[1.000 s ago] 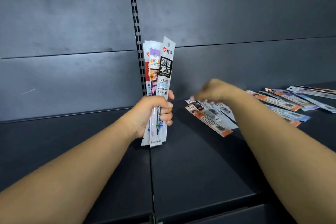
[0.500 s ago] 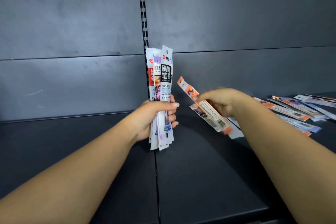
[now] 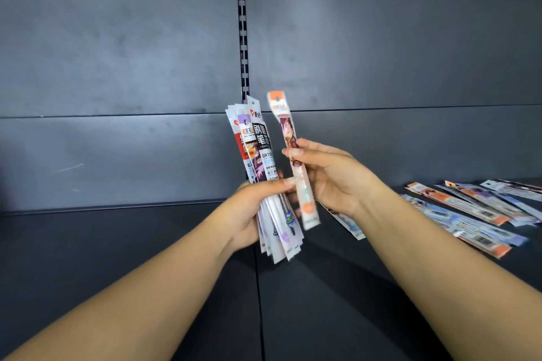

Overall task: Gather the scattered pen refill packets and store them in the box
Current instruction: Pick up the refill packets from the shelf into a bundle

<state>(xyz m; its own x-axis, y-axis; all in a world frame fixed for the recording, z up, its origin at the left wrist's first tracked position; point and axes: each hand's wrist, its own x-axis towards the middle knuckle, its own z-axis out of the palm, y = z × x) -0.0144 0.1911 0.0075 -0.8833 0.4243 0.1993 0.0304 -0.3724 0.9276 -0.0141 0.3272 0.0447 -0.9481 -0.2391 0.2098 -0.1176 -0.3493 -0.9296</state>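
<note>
Packets [image 3: 259, 161], 1 seemingly reading "GR1", left hand [image 3: 249, 214] grips; right hand [image 3: 328, 179] pinches orange packet [image 3: 293, 161].

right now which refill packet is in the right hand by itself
The orange-topped packet, held upright and alone in the right hand. The left hand grips a bundle of packets; the loose packets lie flat on the shelf.

Blurred by motion: print on orange-topped packet [image 3: 293, 155]. Partly hidden behind right hand [image 3: 331, 179]: one shelf packet [image 3: 349, 224]. Cut off at right edge: scattered packets [image 3: 469, 214].
</note>
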